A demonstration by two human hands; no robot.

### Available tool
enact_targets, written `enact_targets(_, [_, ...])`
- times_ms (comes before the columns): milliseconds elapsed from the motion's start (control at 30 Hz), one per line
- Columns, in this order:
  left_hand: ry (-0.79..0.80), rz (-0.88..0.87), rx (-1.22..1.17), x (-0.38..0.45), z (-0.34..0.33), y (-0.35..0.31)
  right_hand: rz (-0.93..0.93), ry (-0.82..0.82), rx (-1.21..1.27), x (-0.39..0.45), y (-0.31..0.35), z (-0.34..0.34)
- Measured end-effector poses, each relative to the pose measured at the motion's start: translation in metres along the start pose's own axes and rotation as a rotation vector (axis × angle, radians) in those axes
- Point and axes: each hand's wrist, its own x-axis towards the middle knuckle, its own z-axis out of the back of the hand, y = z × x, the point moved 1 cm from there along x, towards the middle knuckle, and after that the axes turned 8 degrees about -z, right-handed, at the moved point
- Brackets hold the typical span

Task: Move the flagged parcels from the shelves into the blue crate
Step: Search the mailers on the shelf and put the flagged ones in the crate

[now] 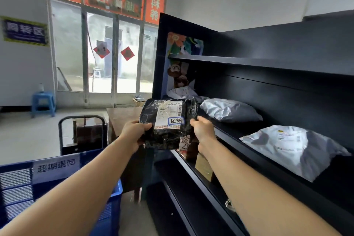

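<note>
Shelves: dark unit, right side of view, several levels; runs from near the doorway back toward the person.
Blue crate: bottom-left, below the left forearm; white label w/ characters on its rim. Well apart from the parcel, lower and to the left.
White parcel: poly bag lying on the middle shelf, right of the right arm, untouched.
Grey parcel: poly bag on the same shelf, further back, just right of the black parcel.
Black parcel: black plastic wrap, white shipping label + small blue-bordered handwritten tag facing the camera. Held up in the air at the shelf's front edge, between both hands, off the shelf.
Left hand: grips the parcel's left edge, thumb on the front.
Right hand: grips the parcel's right edge, fingers curled behind.
Blue stool: far left, by the wall.
</note>
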Motion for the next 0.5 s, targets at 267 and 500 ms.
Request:
enact_targets(267, [-0.127,-0.006,0.005,0.047,0.022,-0.001,-0.006,0.109,-0.083,0.064,-0.002,-0.056])
enact_targets(500, [-0.231,0.008,0.051,0.086,0.055,0.009,-0.011,0.255,-0.085,0.108,-0.014,-0.101])
